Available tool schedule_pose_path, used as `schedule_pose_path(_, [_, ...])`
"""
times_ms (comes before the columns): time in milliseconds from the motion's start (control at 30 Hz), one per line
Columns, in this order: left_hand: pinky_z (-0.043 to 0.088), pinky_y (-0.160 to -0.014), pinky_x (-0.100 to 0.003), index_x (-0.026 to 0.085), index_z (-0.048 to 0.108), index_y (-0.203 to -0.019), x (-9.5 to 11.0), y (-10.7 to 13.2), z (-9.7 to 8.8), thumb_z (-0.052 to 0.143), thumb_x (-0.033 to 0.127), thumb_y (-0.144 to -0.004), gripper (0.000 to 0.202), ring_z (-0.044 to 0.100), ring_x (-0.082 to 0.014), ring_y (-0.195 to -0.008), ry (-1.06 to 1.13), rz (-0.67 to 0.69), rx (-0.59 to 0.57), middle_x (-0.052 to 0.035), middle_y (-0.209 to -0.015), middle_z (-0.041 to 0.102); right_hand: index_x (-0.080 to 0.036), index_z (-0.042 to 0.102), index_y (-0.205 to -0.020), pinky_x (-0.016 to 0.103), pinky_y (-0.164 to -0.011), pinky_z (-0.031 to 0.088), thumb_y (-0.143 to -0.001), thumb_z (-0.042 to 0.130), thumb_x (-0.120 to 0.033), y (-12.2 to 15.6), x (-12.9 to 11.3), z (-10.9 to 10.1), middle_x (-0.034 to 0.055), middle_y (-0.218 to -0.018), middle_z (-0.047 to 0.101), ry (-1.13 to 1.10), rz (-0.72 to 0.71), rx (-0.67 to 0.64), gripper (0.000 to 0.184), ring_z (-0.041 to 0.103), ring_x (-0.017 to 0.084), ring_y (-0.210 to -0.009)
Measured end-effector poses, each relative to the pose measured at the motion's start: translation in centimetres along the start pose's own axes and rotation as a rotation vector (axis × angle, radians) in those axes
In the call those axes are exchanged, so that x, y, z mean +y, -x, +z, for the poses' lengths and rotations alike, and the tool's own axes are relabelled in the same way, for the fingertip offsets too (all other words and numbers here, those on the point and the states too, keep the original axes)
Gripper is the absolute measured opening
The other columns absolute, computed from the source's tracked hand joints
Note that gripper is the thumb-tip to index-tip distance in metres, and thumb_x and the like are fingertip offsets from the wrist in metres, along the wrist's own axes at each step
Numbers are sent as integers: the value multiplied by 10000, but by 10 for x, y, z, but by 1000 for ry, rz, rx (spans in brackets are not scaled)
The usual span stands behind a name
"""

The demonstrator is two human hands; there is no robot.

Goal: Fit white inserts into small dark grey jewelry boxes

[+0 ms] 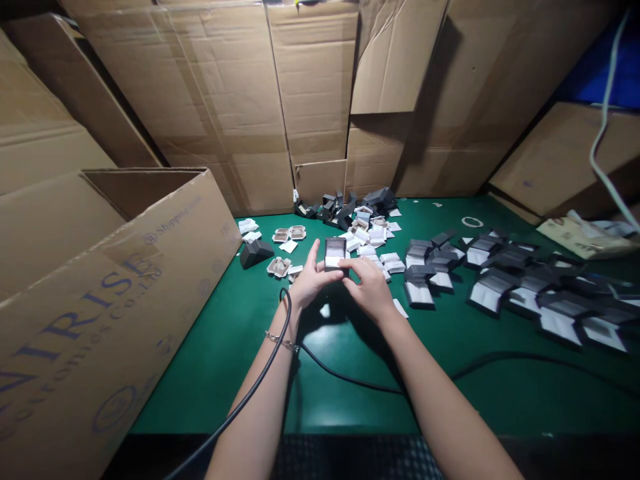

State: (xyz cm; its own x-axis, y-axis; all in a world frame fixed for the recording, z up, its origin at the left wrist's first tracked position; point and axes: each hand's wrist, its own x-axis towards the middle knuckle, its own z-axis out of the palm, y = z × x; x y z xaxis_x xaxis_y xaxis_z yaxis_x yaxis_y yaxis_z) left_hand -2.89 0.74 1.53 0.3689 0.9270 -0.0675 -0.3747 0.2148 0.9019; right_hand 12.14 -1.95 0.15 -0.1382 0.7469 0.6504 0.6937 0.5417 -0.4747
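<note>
Above the middle of the green table [350,413], a small black hinged box [335,249] with a white lining stands with its lid raised. My left hand [311,280] grips the box from the left, thumb along its front and a finger pointing up beside it. From the right, the fingertips of my right hand [367,283] press at the box's front right edge and white inner part. Behind my hands lie several white lining pieces [375,233]. Left of my left hand are beige tray-like inserts [279,267] and a dark box [256,253].
Several open black boxes with white linings [493,290] spread over the right side. More dark boxes [340,208] are heaped at the back against cardboard [225,100]. A large open carton [150,280] stands at left. A black cable [345,378] crosses the table and my left wrist.
</note>
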Motion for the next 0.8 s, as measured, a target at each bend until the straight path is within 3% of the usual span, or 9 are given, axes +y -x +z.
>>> schedule_pose_path(133, [477,-878,-316,244,72,-1492,-4,-2,3,746,123,-617,1111,629,-131,-854,-113,49,19,-52,-993,673,-195,622,-972,419,-876,484,-770,490,-103,1,0,2,82,-960,694,41,-12,8,259,626,234,-902])
schedule_pose_path(300, [475,-852,-317,205,143,-1487,-14,-4,10,716,130,-588,1068,611,-174,-904,-494,237,231,-97,-1132,623,-183,586,-1169,413,-948,462,-716,424,-31,4,3,11,103,-1172,639,128,-42,-34,505,581,234,-1086])
schedule_pose_path(400, [477,-829,-317,195,152,-1486,-19,-1,16,682,125,-588,1046,614,-186,-859,-640,286,312,-91,-1088,640,-177,583,-1208,422,-978,449,-705,397,-16,6,4,16,115,-1225,612,152,-28,-56,559,553,235,-1142])
schedule_pose_path(567, [473,-787,-307,186,120,-1490,-25,2,23,699,166,-601,1061,594,-165,-739,-586,300,330,-36,-869,662,-186,630,-1132,387,-978,448,-733,391,-15,8,2,18,105,-1175,638,129,20,4,496,568,217,-1122])
schedule_pose_path(800, [469,-830,-300,221,80,-1490,-27,2,28,696,181,-646,1045,612,-157,-815,-502,290,324,-37,-951,662,-237,637,-1090,462,-1058,335,-793,424,-61,7,-1,14,64,-1109,675,173,44,-11,407,605,207,-1047])
